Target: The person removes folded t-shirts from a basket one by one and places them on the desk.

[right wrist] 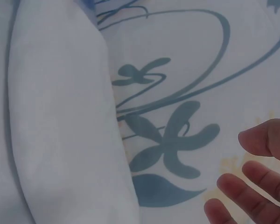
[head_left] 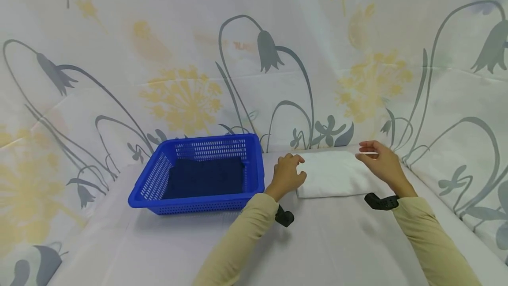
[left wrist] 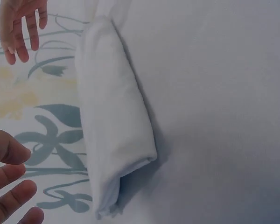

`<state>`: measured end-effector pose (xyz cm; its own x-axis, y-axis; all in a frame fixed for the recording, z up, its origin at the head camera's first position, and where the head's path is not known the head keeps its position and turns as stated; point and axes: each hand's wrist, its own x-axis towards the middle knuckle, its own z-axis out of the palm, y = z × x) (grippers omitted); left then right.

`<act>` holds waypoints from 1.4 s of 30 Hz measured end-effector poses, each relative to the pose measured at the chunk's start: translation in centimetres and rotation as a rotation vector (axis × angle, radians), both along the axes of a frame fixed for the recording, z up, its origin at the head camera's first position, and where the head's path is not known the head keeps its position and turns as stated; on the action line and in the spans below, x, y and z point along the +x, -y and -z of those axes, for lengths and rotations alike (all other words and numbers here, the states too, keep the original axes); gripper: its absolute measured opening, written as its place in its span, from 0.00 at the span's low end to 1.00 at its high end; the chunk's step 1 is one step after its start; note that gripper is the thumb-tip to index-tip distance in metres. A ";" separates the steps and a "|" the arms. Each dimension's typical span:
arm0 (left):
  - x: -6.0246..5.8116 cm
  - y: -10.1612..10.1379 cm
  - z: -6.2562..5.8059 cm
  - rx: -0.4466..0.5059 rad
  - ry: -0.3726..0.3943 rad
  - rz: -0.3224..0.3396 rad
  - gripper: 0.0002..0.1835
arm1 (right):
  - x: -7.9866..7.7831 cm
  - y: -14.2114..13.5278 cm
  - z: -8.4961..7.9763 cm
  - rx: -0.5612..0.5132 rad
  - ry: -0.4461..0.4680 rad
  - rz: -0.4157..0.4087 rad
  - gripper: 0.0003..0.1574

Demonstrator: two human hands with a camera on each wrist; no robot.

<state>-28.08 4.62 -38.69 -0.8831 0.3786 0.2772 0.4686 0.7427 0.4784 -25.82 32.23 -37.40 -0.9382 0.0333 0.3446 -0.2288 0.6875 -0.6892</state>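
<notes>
A folded white cloth [head_left: 333,174] lies flat on the white-covered table, right of the middle in the head view. By its left edge hovers my left hand [head_left: 285,174], thumb and fingers apart with nothing between them. My right hand [head_left: 382,164] is held over the cloth's right end, its fingers loosely bent and holding nothing. In the left wrist view the folded layers of the white cloth [left wrist: 114,102] show at its near end, and the left fingers [left wrist: 11,198] are apart from it. The right wrist view shows the right fingers [right wrist: 245,196] spread, away from the cloth.
A blue plastic basket [head_left: 198,207] with slotted walls stands left of the left hand. Inside it lies a folded dark navy cloth [head_left: 206,179]. A curtain [head_left: 254,92] printed with flowers hangs behind the table [head_left: 158,250] and along its sides.
</notes>
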 end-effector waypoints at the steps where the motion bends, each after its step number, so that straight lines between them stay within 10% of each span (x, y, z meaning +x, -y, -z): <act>1: 0.1 0.2 -0.1 -0.011 -0.010 0.008 0.17 | 0.1 0.2 0.0 -0.002 -0.003 -0.006 0.30; 15: 1.6 2.4 -2.6 -0.046 -0.027 0.134 0.11 | 1.2 3.7 -2.4 -0.006 -0.022 -0.091 0.28; 42: 2.1 10.4 -5.1 0.062 -0.086 0.134 0.16 | 0.9 11.1 -5.2 0.123 -0.103 -0.300 0.25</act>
